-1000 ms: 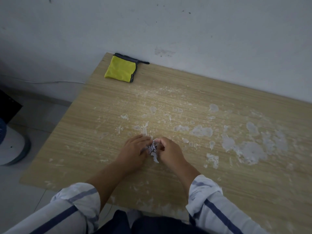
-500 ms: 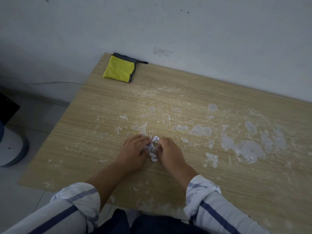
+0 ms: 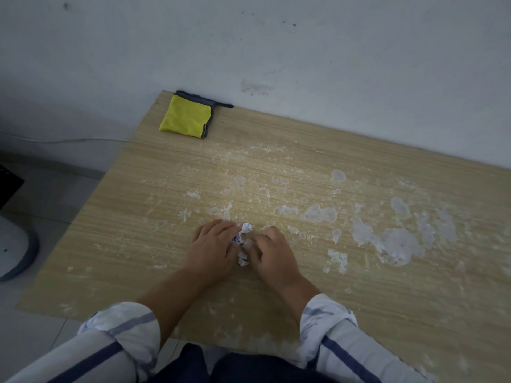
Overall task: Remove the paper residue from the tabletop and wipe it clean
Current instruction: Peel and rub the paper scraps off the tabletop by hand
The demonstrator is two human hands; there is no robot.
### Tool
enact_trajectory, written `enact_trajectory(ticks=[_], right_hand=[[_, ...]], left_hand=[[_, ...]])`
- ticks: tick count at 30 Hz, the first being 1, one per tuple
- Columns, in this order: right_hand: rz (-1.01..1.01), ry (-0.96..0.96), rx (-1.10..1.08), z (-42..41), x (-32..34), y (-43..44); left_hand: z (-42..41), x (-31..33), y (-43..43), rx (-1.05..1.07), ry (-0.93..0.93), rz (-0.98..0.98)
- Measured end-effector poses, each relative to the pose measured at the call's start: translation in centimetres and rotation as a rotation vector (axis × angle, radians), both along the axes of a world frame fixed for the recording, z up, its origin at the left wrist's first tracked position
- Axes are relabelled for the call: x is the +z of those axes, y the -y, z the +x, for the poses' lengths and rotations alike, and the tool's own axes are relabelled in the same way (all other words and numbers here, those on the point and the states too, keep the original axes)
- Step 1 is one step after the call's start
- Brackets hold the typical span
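Wood-grain worktop [image 3: 138, 230], widely patched with paper residue [image 3: 395, 244], where left hand [image 3: 213, 244] and right hand [image 3: 272, 252] pinch a crumpled paper wad [image 3: 245, 228]; yellow cloth [image 3: 186, 117] lies at far corner, wiping apparently not begun.

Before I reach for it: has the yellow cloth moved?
No. The yellow cloth still lies at the far left corner of the table by the wall; the left hand and right hand grip the paper wad, away from it.
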State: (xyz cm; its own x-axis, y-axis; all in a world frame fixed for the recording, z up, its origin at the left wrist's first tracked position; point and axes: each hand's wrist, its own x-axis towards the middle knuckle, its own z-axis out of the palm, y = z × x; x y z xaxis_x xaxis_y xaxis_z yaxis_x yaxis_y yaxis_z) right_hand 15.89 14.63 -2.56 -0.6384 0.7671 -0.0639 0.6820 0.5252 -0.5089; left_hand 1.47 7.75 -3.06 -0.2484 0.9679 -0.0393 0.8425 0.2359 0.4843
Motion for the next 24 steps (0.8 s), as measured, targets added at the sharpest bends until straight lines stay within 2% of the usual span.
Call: enact_trajectory(ticks=[6,8,14,20,24], right_hand=[[0.007,0.046,-0.075,2.4,-0.1,-0.6],[0.030,0.073,-0.128,3.6,-0.1,-1.1],[0.042,0.159,-0.272,6.7,-0.6,-3.8],[0.066,0.212,-0.257,7.9,-1.7,-6.2],[0.115,0.225,-0.151,8.2,-2.0,-7.0]], left_hand=[[2.5,1.0,-1.0,-0.058,-0.200,-0.010],[3.6,1.4,-1.9,-0.107,-0.212,-0.011],[6.2,1.9,-5.6,-0.156,-0.224,-0.189],[8.1,1.6,-8.0,-0.042,-0.335,-0.238],[10.0,0.8,-8.5,0.005,-0.259,-0.204]])
